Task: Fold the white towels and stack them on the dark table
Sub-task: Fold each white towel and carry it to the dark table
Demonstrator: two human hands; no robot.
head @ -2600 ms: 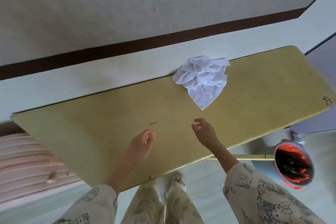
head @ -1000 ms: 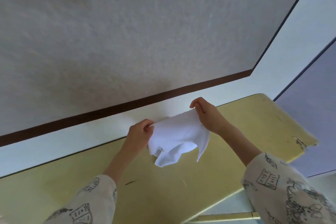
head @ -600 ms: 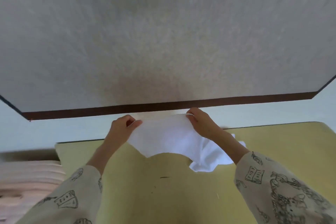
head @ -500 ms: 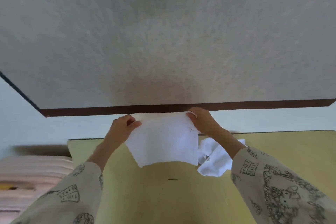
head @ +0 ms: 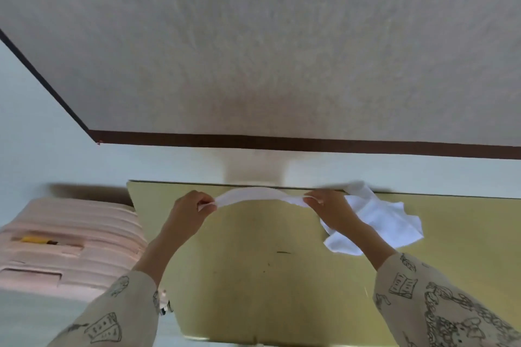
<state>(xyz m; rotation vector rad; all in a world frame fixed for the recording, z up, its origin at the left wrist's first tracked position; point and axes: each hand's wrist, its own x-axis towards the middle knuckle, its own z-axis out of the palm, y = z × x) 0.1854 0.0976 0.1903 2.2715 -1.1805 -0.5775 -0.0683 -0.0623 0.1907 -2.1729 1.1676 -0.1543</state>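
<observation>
A white towel (head: 253, 196) is stretched between my two hands above the yellow-green table (head: 253, 290), seen almost edge-on as a thin arched band. My left hand (head: 190, 210) pinches its left end and my right hand (head: 331, 210) pinches its right end. A crumpled pile of white towels (head: 380, 220) lies on the table to the right, partly hidden behind my right forearm. No dark table is in view.
The table stands against a pale wall with a dark brown strip (head: 282, 142) above it. A pink ribbed case (head: 64, 245) with a yellow item in a slot sits left of the table. Bare tabletop lies in front of my hands.
The towel hung down flat from my hands half a second ago; now it is swung up to near level and my hands are farther apart. The view has shifted left.
</observation>
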